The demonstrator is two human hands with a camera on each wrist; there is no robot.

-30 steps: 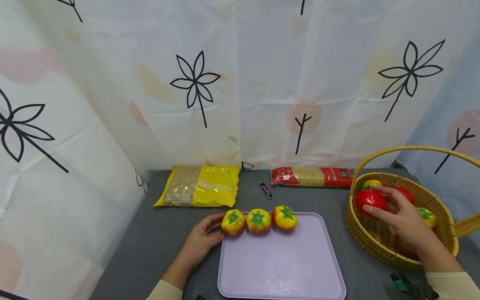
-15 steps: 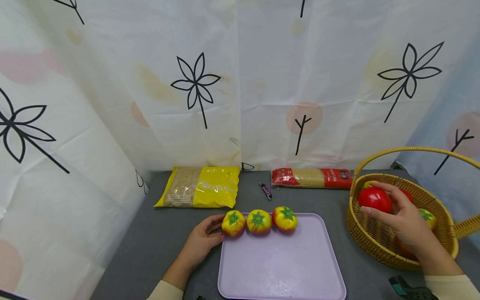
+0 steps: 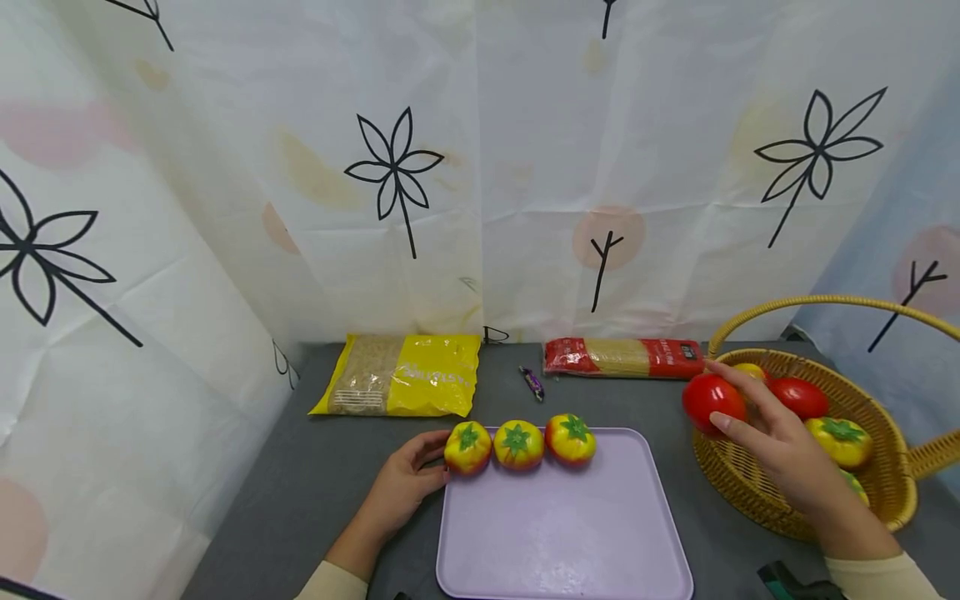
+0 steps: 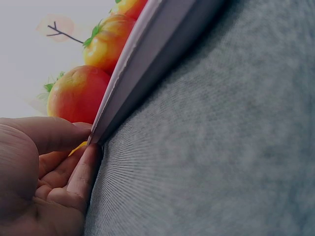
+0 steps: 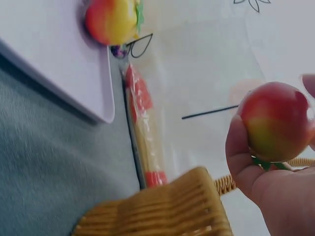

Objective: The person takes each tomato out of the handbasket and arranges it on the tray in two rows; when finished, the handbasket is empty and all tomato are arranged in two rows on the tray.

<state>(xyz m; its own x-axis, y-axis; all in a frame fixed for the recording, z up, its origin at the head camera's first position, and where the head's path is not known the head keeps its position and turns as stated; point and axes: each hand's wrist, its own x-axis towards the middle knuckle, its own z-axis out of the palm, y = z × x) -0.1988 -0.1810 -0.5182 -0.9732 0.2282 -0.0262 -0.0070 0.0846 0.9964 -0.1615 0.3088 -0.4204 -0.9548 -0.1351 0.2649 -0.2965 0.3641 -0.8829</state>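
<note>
1. The red fruit [image 3: 708, 400] is pinched between the thumb and fingers of the right hand [image 3: 787, 454] and is held over the left rim of the basket [image 3: 723, 487]. Its skin is glossy; if the grip is loosened, slip may be caused and the fruit dropped onto the desk [image 3: 277, 508] or into the basket.
2. The basket rim lies just beside the held fruit. If the hand is carried too low, the rim may be knocked and the basket shifted or tipped.
3. The near side of the basket is crossed by the right forearm [image 3: 858, 525]. If the forearm is swung sideways, the wall may be caught.
4. The edge of the tray [image 3: 562, 533] is pinched by the left hand [image 3: 408, 471]. If that edge is lifted or jerked, the tray may be tilted and rolling caused.
5. The left fruit [image 3: 468, 447], middle fruit [image 3: 518, 444] and right fruit [image 3: 570, 439] are lined up along the far edge of the tray. Because their sides are rounded and only narrow gaps are left, a push on one could be passed along the row.
6. Whether the left fruit is touched by the left hand cannot be told. If it is, displacement could be caused by a small finger movement.
</note>
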